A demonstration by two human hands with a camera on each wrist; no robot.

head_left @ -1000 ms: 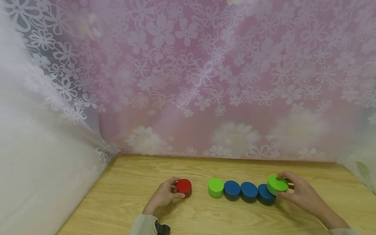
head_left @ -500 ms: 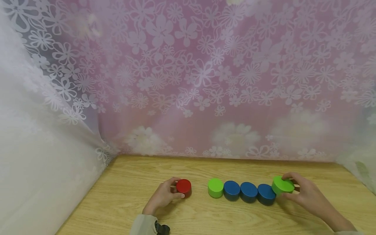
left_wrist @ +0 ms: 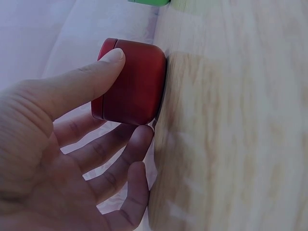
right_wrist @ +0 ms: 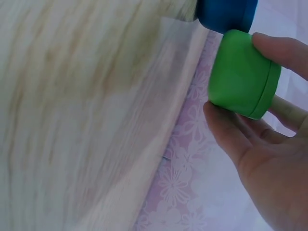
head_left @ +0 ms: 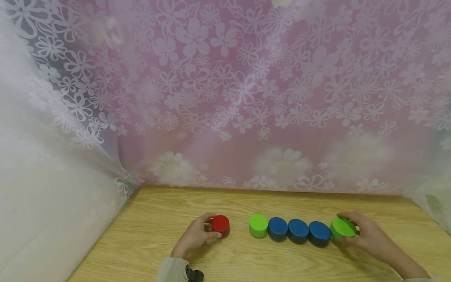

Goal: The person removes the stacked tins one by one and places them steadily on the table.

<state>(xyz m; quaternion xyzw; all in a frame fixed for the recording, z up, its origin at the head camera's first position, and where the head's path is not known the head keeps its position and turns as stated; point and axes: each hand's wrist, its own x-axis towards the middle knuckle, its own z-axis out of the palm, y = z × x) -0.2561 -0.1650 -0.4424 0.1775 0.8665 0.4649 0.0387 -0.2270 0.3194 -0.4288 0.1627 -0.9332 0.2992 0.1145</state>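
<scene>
My left hand (head_left: 199, 233) holds a red round tin (head_left: 220, 225) between thumb and fingers, its base at the wood surface. In the left wrist view the thumb lies across the side of the red tin (left_wrist: 134, 82), over the seam of its lid. On the right, my right hand (head_left: 368, 237) grips a green round tin (head_left: 342, 228), tilted, at the right end of a row. The right wrist view shows the green tin (right_wrist: 243, 74) pinched by thumb and fingertips, close beside a blue tin (right_wrist: 226, 14).
Three blue tins (head_left: 298, 231) stand side by side on the wooden table (head_left: 239, 262). Another green tin (head_left: 258, 225) is at their left end, with a gap between it and the red tin. A pink flowered curtain (head_left: 225, 117) hangs behind the table.
My right hand has moved the green tin right and down, from over the rightmost blue tin to just beside it. The left hand and red tin have stayed put.
</scene>
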